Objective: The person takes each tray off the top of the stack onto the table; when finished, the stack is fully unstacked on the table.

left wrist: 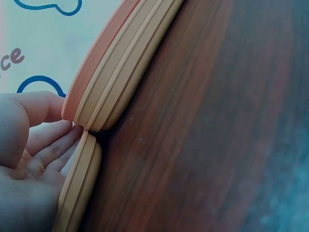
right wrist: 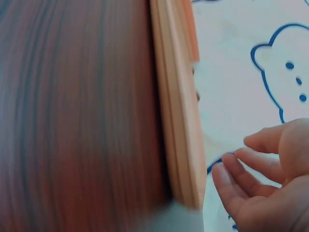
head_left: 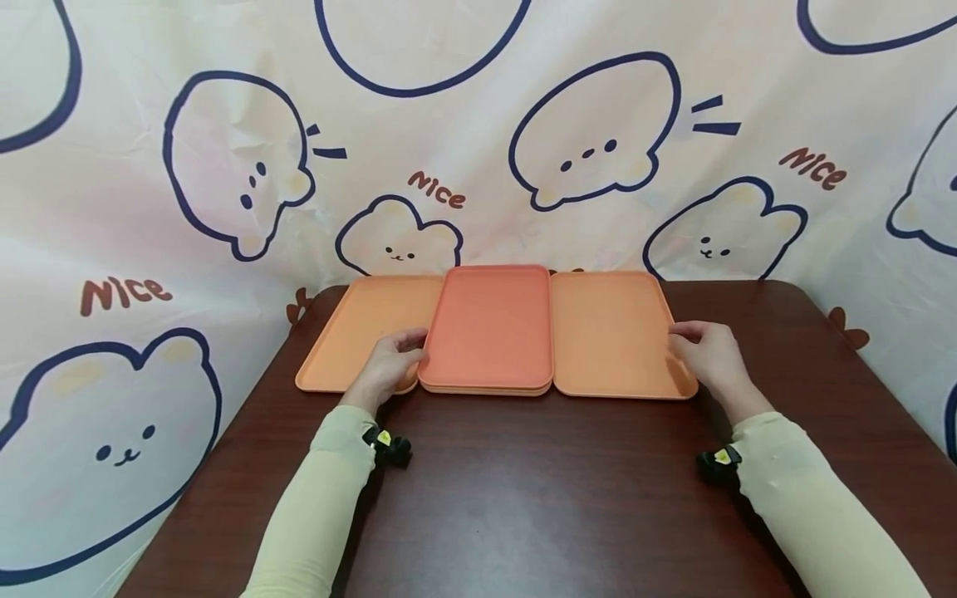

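Note:
A coral tray [head_left: 489,328] lies on top of a stack in the middle, with light orange trays under it, their edges visible in the left wrist view. Light orange trays lie at the left [head_left: 381,311] and right [head_left: 616,332] of it, side by side. My left hand [head_left: 389,361] is over the left tray, its thumb and fingertips touching the near left edge of the coral tray [left wrist: 99,58]. At the outer edge of the right tray [right wrist: 181,111] is my right hand [right wrist: 270,179], fingers loosely bent with nothing between them.
The dark brown wooden table [head_left: 538,498] extends in front of the trays and on both sides. Behind it and at the sides hangs a pale cloth [head_left: 478,141] printed with blue-outlined bears and words.

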